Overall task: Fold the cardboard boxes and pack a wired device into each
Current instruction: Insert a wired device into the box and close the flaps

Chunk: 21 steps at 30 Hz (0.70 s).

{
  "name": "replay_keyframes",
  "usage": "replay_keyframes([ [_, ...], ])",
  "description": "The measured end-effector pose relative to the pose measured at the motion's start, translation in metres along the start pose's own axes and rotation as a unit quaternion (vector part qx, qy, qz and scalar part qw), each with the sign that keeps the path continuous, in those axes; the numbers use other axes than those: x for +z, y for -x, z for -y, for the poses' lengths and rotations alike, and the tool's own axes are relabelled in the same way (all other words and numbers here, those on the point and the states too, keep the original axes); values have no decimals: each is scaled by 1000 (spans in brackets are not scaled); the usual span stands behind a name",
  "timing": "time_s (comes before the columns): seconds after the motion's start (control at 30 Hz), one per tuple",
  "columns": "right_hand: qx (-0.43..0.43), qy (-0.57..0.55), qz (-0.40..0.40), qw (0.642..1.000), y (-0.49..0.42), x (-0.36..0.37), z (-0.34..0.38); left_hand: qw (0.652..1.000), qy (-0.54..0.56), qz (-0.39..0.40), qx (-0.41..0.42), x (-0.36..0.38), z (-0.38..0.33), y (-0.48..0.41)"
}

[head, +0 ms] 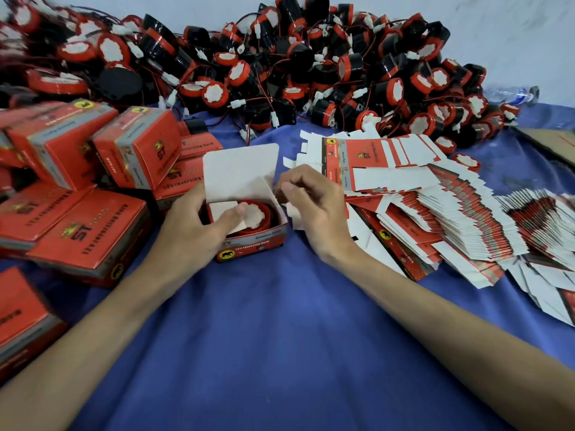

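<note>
A blue cloth (280,337) covers the whole work surface, probably so that card and plastic slide without scuffing. Across its far edge lies the heap of wired devices (280,63), black and red with loose leads, piled within forward reach. To the right the flat box blanks (441,225) are fanned in overlapping rows so that one can be drawn off at a time. The finished boxes (90,231) are pushed aside to the left, tumbled at odd angles and out of the way. Between these stocks, just in front of the person, stands the open box (252,242), its lid flap (241,172) upright so that the mouth stays clear. The left hand (189,227) grips the box's near-left corner, fingers curled round the wall to steady it and the thumb reaching over the rim onto the device (259,217), which already sits inside, white face up; I judge that the thumb holds it and its lead down while the top is closed. The right hand (314,206) is at the box's right edge with fingers bunched by the side flap (278,197), but blur there means I cannot tell whether it pinches the flap or only nudges it inward
</note>
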State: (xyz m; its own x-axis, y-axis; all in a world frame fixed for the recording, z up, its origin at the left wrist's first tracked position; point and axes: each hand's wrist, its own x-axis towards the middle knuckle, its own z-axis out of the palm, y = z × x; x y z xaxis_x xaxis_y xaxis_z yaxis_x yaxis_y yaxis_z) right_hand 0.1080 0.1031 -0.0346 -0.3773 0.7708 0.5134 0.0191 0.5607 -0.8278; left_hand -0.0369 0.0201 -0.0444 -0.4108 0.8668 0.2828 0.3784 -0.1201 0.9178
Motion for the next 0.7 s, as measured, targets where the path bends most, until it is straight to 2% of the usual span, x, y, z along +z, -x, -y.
replay_keyframes([
  [0.13,-133,70,41,988,3,2,-2,999,32,-15,20,-3,-1,0],
  [0.23,-171,96,82,977,7,8,-3,998,26,-22,51,-2,-5,0],
  [0.33,-114,75,80,987,9,9,-1,995,-10,-32,93,-4,-5,0],
  [0.43,-3,-61,102,993,11,8,5,983,-93,-47,148,-9,-5,-1],
  [0.5,40,-106,102,988,10,8,7,970,-133,-53,195,-11,-4,0],
  [0.7,46,-41,113,992,8,5,4,964,-158,47,208,-19,-3,1],
])
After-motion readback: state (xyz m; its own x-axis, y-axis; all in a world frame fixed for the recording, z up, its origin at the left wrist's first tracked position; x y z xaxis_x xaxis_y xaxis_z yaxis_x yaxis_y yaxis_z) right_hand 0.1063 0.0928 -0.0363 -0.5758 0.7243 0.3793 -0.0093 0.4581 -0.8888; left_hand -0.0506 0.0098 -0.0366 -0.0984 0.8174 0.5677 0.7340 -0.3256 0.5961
